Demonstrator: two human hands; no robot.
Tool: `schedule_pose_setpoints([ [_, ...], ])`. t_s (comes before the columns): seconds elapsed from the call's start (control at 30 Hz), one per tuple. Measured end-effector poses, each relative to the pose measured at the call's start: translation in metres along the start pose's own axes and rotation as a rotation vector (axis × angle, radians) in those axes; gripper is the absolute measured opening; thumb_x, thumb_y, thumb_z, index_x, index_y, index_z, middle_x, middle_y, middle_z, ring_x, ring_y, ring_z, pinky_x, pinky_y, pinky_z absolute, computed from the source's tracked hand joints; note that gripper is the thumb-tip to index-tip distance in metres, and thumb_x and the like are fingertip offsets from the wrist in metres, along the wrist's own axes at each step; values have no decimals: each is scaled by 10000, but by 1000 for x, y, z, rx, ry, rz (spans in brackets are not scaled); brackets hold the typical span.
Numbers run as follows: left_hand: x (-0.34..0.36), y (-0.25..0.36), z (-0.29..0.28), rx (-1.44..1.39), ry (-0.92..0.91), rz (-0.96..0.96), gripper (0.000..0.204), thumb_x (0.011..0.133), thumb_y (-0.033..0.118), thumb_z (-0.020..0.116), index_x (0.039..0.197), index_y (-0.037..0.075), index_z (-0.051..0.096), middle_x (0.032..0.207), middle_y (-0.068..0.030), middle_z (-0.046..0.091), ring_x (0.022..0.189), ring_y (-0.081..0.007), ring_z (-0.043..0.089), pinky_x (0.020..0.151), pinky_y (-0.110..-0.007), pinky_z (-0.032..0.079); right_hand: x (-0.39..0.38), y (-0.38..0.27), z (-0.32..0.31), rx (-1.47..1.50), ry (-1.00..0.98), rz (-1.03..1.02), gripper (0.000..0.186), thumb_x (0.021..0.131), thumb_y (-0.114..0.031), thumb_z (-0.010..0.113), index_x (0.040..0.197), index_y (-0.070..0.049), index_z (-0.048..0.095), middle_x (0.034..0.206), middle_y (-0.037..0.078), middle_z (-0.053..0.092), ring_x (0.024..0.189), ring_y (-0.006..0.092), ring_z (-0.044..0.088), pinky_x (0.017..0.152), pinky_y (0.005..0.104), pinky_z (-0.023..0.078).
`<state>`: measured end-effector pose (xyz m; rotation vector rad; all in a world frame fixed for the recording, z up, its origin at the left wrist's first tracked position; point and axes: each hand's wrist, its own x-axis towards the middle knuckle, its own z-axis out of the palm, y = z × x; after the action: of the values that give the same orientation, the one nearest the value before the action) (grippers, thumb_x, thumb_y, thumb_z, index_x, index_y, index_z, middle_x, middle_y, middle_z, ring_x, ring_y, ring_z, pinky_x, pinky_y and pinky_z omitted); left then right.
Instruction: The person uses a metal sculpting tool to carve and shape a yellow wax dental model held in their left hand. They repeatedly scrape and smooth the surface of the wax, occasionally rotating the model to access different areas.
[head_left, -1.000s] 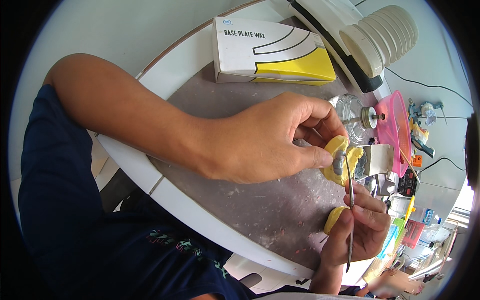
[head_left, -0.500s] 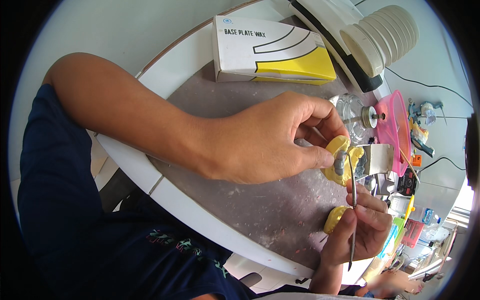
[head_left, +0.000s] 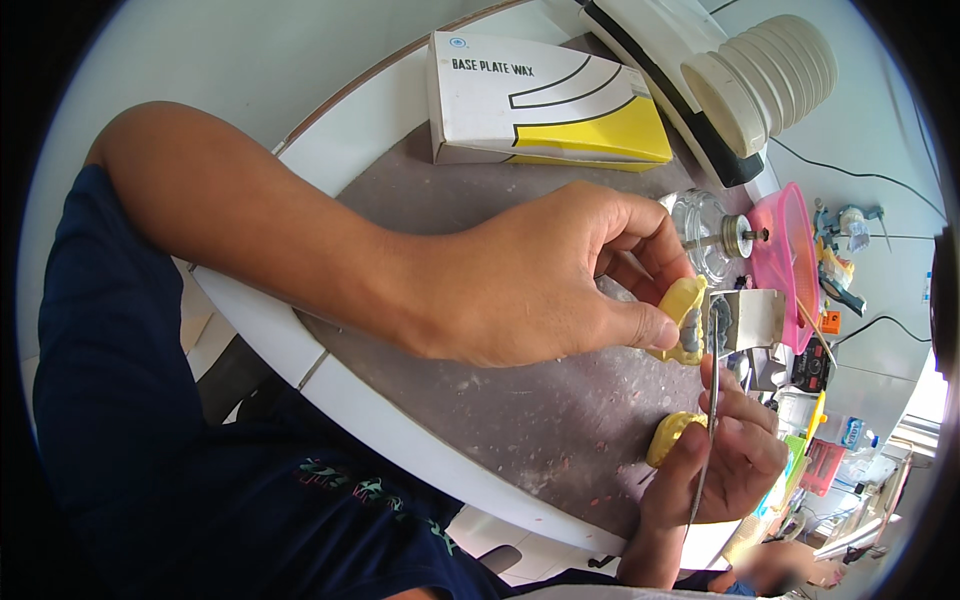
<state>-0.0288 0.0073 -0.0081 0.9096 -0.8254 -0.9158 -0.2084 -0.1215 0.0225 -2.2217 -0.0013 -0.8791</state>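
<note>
My left hand [head_left: 545, 280] holds a yellow dental cast [head_left: 684, 300] between thumb and fingers, above the table. Grey wax-like material [head_left: 690, 328] lies on the cast's face, which is turned partly away. In my right hand [head_left: 725, 455] a slim metal dental carver [head_left: 711, 400] is pinched, its upper end beside the cast's right edge. Whether that tip touches the cast I cannot tell. A second yellow cast [head_left: 670, 440] rests on the table just behind my right thumb. Past the carver, a small open box [head_left: 755, 318] has dark grey material [head_left: 722, 318] at its near side.
A white and yellow carton [head_left: 545, 105] lies at the back of the grey table [head_left: 450, 420]. Close beyond my left fingers stand a glass spirit lamp [head_left: 708, 235] and a pink basket [head_left: 785, 260]. A ribbed white hose [head_left: 760, 80] is at the far right. Bottles and a person appear further right.
The cast in my left hand has turned more edge-on, showing less grey material. The carver's tip has shifted slightly right, from over the grey material to the cast's edge.
</note>
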Motion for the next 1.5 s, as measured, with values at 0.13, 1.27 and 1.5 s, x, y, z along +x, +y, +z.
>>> schedule_pose_setpoints([
  [0.13,0,1,1,10,22,-4,235,808,81,729,975,-25,602,976,-111,654,997,-189,618,893,-305,492,-1,7,-8,2,-83,-50,189,854,-49,642,988,-31,510,914,142,566,1009,392,639,922,483,521],
  [1.27,0,2,-1,28,22,-34,281,802,111,745,987,-41,598,984,-124,649,1015,-194,609,886,-304,490,0,6,-8,6,-121,-47,169,840,1,616,988,-26,538,928,144,561,1021,431,624,948,528,509],
  [1.5,0,2,-1,30,22,-26,286,804,118,746,989,-43,597,986,-125,649,1013,-193,609,886,-303,490,-1,5,-8,-9,-109,-44,171,840,3,623,985,-24,537,930,146,566,1022,428,625,945,526,511],
])
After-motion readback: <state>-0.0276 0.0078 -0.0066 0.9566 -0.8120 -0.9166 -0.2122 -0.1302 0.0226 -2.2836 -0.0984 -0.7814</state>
